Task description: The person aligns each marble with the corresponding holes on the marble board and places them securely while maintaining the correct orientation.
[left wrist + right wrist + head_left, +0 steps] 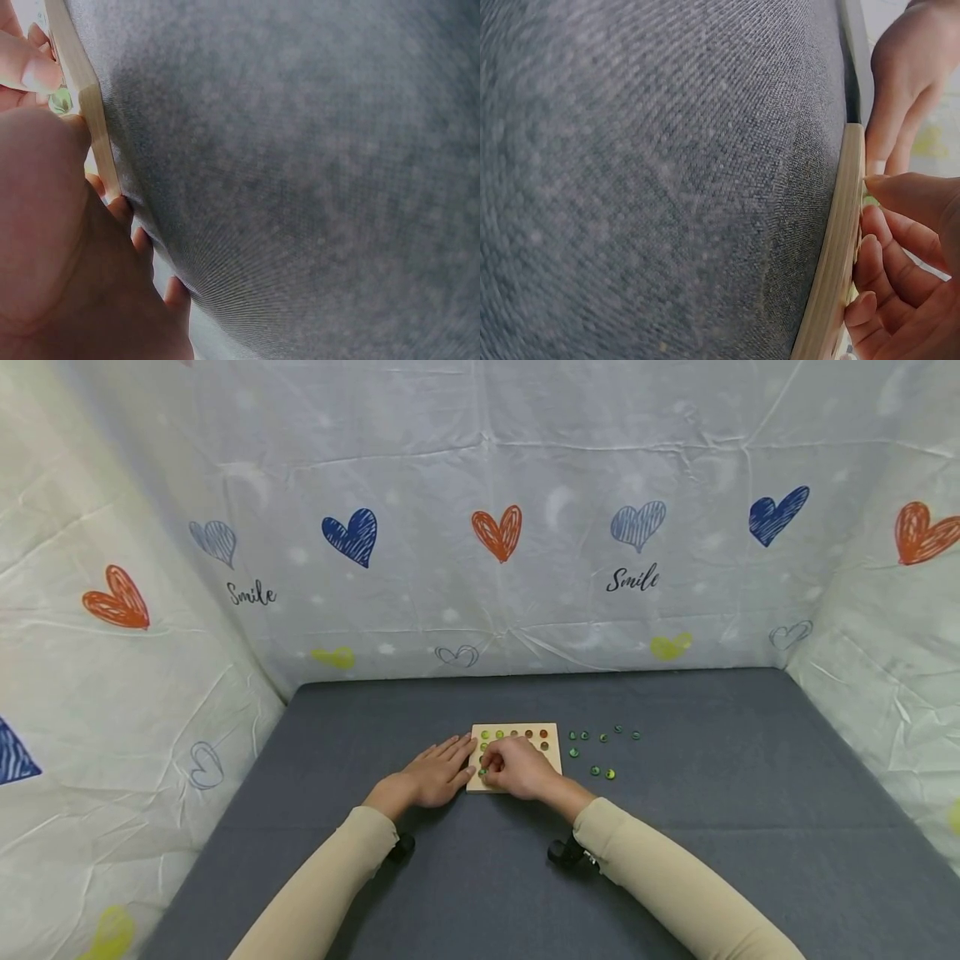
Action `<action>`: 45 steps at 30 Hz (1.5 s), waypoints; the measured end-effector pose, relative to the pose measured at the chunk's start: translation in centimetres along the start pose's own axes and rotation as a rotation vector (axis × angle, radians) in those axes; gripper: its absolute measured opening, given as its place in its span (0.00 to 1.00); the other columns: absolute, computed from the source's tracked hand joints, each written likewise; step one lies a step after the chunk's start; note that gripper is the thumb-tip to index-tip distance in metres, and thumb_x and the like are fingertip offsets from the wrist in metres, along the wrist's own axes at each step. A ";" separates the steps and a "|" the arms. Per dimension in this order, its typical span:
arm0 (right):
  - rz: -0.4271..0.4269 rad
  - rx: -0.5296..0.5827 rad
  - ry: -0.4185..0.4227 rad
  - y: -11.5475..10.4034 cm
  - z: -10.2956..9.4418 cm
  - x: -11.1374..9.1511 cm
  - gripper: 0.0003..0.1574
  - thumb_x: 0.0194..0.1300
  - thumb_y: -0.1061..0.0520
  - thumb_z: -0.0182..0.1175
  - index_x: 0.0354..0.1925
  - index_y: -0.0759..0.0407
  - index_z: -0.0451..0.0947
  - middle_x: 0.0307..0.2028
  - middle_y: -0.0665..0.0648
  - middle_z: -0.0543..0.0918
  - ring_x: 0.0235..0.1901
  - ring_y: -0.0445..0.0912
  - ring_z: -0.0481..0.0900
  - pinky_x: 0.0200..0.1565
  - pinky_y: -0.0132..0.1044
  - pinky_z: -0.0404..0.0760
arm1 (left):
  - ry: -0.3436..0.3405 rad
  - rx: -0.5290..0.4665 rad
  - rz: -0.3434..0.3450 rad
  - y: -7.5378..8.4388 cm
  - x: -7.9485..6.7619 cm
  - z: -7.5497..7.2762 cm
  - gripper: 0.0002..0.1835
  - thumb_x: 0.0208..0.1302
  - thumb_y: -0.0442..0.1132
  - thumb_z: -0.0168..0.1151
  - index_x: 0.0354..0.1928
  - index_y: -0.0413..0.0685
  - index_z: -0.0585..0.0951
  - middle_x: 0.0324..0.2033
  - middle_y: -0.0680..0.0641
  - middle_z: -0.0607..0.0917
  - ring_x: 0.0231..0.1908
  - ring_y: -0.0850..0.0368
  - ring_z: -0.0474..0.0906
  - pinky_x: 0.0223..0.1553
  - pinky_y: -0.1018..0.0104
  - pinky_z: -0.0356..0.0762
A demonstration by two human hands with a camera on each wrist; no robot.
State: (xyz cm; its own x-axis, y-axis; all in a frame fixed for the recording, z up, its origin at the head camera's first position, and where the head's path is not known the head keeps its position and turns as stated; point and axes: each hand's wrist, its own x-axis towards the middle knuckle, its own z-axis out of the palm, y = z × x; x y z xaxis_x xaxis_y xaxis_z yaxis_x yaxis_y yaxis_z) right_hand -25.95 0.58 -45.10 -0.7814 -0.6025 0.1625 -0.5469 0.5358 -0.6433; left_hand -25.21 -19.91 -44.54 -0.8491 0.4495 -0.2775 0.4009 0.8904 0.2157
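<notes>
A light wooden board with rows of round hollows lies on the dark cloth; marbles fill several hollows at its back left. My left hand lies flat with straight fingers, its fingertips and thumb at the board's left edge. Over the board's front left corner, my right hand pinches a small green marble between thumb and forefinger, close over the wood. The other fingers of that hand curl loosely, as the right wrist view shows. Part of the board is hidden under the right hand.
Several loose green marbles lie on the dark tablecloth right of the board, with a yellow-green marble nearest the front. White curtains printed with hearts rise behind the table and on both sides.
</notes>
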 end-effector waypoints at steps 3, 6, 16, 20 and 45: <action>-0.002 0.007 -0.003 0.0 -0.1 0.0 0.04 0.65 0.65 0.68 0.40 0.62 0.87 0.27 0.50 0.84 0.25 0.38 0.77 0.33 0.34 0.78 | 0.005 -0.001 0.001 0.0 0.0 -0.1 0.33 0.85 0.52 0.37 0.82 0.45 0.50 0.81 0.43 0.48 0.80 0.43 0.43 0.77 0.40 0.45; -0.022 0.013 -0.010 0.0 -0.2 -0.1 0.05 0.66 0.65 0.68 0.42 0.63 0.86 0.28 0.51 0.85 0.26 0.38 0.78 0.34 0.36 0.80 | 0.009 -0.006 -0.002 0.0 0.0 0.1 0.33 0.85 0.52 0.37 0.82 0.44 0.50 0.81 0.43 0.49 0.80 0.42 0.43 0.77 0.40 0.44; -0.036 -0.040 -0.010 -0.2 -1.7 -1.4 0.11 0.66 0.62 0.70 0.47 0.63 0.85 0.34 0.53 0.86 0.33 0.43 0.83 0.43 0.43 0.82 | 0.017 -0.016 -0.007 0.0 0.0 0.3 0.33 0.85 0.53 0.36 0.82 0.45 0.50 0.82 0.43 0.48 0.80 0.43 0.43 0.77 0.41 0.43; -0.063 -0.025 -0.004 -0.1 -2.2 -2.1 0.10 0.66 0.63 0.70 0.45 0.64 0.85 0.34 0.53 0.85 0.33 0.43 0.82 0.40 0.40 0.81 | 0.021 -0.009 -0.009 -0.1 0.1 0.4 0.34 0.85 0.54 0.36 0.82 0.46 0.50 0.82 0.44 0.49 0.80 0.44 0.43 0.78 0.42 0.43; -0.033 -0.008 0.033 2.2 -5.6 -6.5 0.11 0.67 0.63 0.68 0.47 0.65 0.84 0.38 0.55 0.86 0.33 0.41 0.81 0.36 0.34 0.80 | 0.011 0.009 -0.014 0.2 -0.2 0.1 0.34 0.85 0.54 0.37 0.83 0.47 0.49 0.82 0.45 0.48 0.80 0.45 0.42 0.78 0.43 0.44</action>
State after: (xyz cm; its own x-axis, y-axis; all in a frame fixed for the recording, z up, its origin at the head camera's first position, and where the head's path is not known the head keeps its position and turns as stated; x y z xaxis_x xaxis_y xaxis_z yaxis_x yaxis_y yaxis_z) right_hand -23.71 8.99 -43.37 -0.7722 -0.6003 0.2083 -0.5750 0.5206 -0.6311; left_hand -24.97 -19.82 -44.56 -0.8583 0.4362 -0.2704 0.3920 0.8972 0.2034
